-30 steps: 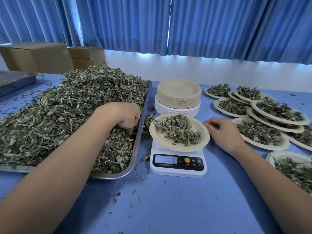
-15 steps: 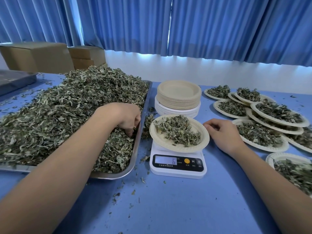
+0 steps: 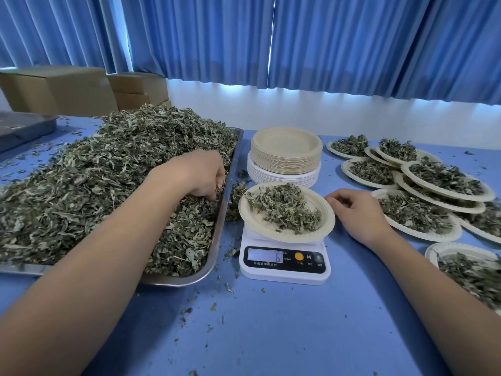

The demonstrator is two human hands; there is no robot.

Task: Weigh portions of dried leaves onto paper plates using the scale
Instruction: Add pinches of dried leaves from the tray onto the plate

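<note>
A white digital scale [image 3: 284, 264] stands at the table's middle and its display reads 6. On it sits a paper plate [image 3: 249, 215] with a small heap of dried leaves [image 3: 284, 207]. A big metal tray [image 3: 222, 213] on the left is piled with dried leaves [image 3: 95, 180]. My left hand [image 3: 198, 173] is dug into that pile near the tray's right rim, its fingers curled round a pinch of leaves. My right hand [image 3: 357, 213] rests on the table just right of the weighed plate, fingers loosely curled and holding nothing.
A stack of unused paper plates [image 3: 286, 156] stands behind the scale. Several filled plates [image 3: 433, 191] overlap at the right. Cardboard boxes [image 3: 59, 88] and a second metal tray [image 3: 21, 128] are at the far left. Leaf crumbs litter the blue table [image 3: 271, 335].
My left hand has lifted slightly out of the pile with leaves between its fingers. My right hand and the plate on the scale have stayed where they were.
</note>
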